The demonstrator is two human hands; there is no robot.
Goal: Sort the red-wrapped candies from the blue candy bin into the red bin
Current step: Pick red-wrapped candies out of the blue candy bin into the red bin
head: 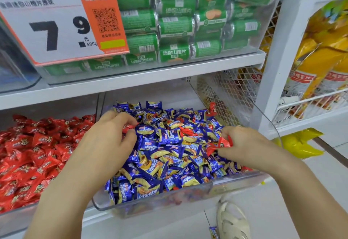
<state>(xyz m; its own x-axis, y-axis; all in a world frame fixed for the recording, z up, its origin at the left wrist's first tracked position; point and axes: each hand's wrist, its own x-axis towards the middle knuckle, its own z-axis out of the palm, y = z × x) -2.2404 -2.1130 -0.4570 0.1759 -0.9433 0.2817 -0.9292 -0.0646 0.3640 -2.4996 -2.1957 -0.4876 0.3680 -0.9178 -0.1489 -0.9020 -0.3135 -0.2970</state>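
The clear blue candy bin [150, 204] on the lower shelf is heaped with blue-wrapped candies [160, 165]. A few red-wrapped candies lie among them, one [188, 132] near the middle and one [212, 108] at the back right corner. My left hand [111, 137] hovers over the bin's left side, its curled fingers pinching a red candy [128, 127]. At the right side my right hand [243, 144] grips a bunch of red candies [222, 143]. The red bin [13, 216] to the left is full of red-wrapped candies [37, 154].
The shelf above carries a clear bin of green snack cans [178, 24] with an orange price sign [56, 24]. White mesh [226, 92] walls the right of the blue bin. Yellow bags [323, 54] hang further right. One blue candy [213, 232] lies on the floor by a sandal [233, 220].
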